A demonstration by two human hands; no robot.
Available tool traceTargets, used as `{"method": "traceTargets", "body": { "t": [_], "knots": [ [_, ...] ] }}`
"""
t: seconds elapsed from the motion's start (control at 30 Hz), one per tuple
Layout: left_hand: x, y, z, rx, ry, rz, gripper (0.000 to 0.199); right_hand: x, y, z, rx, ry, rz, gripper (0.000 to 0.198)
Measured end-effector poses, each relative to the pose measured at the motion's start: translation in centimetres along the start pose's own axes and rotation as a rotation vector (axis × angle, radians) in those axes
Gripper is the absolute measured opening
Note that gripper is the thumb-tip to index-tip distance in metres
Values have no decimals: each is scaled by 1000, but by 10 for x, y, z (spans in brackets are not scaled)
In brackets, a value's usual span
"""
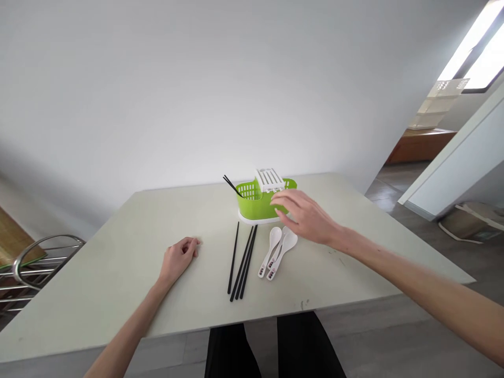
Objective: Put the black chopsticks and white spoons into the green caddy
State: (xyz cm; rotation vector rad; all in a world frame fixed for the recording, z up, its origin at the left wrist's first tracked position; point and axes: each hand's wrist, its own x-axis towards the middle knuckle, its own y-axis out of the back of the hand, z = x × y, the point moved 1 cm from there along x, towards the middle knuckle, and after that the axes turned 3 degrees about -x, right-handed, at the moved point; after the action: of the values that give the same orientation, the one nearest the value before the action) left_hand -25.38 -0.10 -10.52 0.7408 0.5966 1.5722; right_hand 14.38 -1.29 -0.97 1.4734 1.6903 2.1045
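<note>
My right hand (301, 214) hovers over the right front of a green cutlery basket (252, 209), fingers stretched forward and slightly apart, with nothing seen in them. The basket stands upright on a white base and has a white slotted rack (270, 179) on top. Two black chopsticks (232, 185) lean out of its left compartment. In front of it lie several black chopsticks (244, 265), roughly parallel. White spoons (274, 239) with printed handles lie together, partly overlapping, below my right hand. Loosely curled, my left hand (180, 257) rests on the table left of the chopsticks, apparently holding nothing.
The pale table (157, 215) stands against a grey wall (189, 94). A metal rack (43, 265) is beyond its left edge. On the right are a doorway, a window (472, 58) and a bundle (472, 223) on the floor.
</note>
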Motion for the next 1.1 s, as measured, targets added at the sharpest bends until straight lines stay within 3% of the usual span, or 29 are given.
{"method": "traceTargets", "body": {
  "t": [0.2,0.3,0.47,0.53,0.6,0.67,0.8,1.1],
  "knots": [
    [-12,-17,41,-45,-118,-152,49,-49,-8,-4,89,-34,-96,28],
    [-4,-22,75,-110,-172,-84,49,-72,-12,6,134,-138,-90,27],
    [45,-26,142,-218,-167,118,78,-111,-20,25,173,-410,-33,23],
    [67,-29,164,-179,-214,126,73,-126,-24,32,169,-497,-17,20],
    [86,-34,179,-128,-289,116,51,-139,-28,39,164,-558,-2,19],
    [101,-36,185,-83,-346,118,44,-151,-32,45,160,-607,16,19],
    [127,-33,184,-19,-342,114,48,-166,-39,53,175,-706,36,22],
    [179,-22,180,-156,-212,-152,26,-179,-55,59,193,-769,47,25]
  ]
}}
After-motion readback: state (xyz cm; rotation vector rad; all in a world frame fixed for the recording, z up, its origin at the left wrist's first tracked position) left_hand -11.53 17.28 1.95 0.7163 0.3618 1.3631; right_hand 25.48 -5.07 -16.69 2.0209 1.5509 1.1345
